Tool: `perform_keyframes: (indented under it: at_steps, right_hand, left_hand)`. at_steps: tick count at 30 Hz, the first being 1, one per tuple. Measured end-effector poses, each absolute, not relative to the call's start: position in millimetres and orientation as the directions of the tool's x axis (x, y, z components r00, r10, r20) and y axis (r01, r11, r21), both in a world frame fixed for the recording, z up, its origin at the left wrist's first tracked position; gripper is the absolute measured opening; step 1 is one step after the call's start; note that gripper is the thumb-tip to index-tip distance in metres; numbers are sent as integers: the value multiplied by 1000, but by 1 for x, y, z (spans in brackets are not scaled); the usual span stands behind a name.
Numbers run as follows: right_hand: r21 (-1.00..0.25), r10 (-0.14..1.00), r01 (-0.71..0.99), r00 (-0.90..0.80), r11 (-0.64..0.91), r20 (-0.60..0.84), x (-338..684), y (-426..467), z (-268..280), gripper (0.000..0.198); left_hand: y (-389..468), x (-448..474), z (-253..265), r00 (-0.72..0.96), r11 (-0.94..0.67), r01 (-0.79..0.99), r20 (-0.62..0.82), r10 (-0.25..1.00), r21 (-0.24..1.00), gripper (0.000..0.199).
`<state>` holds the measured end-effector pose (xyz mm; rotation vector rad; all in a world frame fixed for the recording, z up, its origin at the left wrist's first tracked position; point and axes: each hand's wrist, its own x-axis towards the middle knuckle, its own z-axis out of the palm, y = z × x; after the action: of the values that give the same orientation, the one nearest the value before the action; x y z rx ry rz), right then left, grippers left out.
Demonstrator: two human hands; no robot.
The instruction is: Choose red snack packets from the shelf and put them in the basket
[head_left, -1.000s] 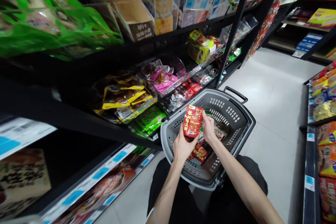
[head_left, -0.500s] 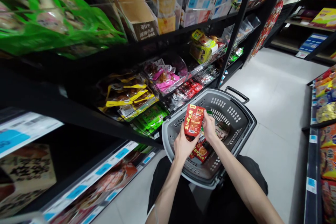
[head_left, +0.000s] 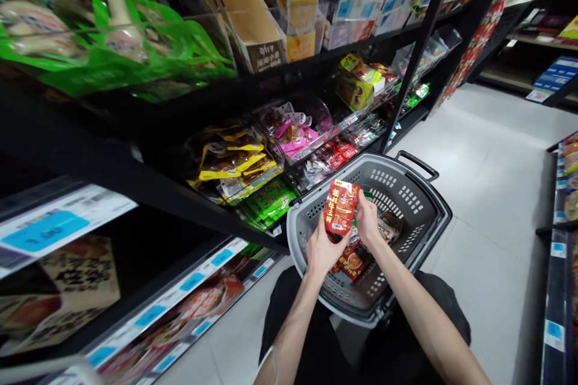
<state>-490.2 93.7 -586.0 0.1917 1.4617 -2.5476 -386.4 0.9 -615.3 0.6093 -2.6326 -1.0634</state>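
A red snack packet (head_left: pixel 342 207) with yellow lettering is held up over the grey shopping basket (head_left: pixel 295 234). My left hand (head_left: pixel 323 248) grips its lower left side, thumb across the bottom edge. On its right edge my right hand (head_left: pixel 368 219) is closed, fingers partly hidden behind it. Beneath my hands, inside the basket, lie another red packet (head_left: pixel 353 261) with a food picture and a pale-and-dark packet (head_left: pixel 389 227). A bit of green packaging shows between my hands. The basket stands between my knees, its black handle (head_left: pixel 418 163) at the far rim.
Dark shelves on my left hold yellow-edged packs (head_left: pixel 239 159), pink packs (head_left: pixel 295 135), green packs (head_left: pixel 271 200) and large green bags (head_left: pixel 121 48). Blue price tags (head_left: pixel 149 314) line the shelf edges. The pale floor (head_left: pixel 487 192) runs to another shelf (head_left: pixel 553 289) on the right.
The whole view has shifted, so basket, hands and shelves sit slightly further right. Both hands still hold the red packet in nearly the same pose.
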Motion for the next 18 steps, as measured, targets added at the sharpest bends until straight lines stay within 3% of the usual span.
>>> perform_keyframes:
  at_steps: [5,11,14,18]
  right_hand:
    - [-845,-121,241,-971,-478,-208,-490,93,-586,50]
    - [-820,-198,272,-960,-504,-197,-490,97,-590,35]
    - [-833,-205,256,-963,-490,-175,-490,99,-593,25]
    - [-862,-272,281,-946,-421,-175,-486,96,-597,38]
  left_hand:
    - [1,-386,-614,-884,642,-292,56,-464,709,95]
    - [0,-385,-610,-890,606,-255,61,-451,753,59]
    - [1,-384,-607,-888,582,-247,58,-455,775,61]
    - [0,-383,-604,-898,537,-209,58,-437,817,60]
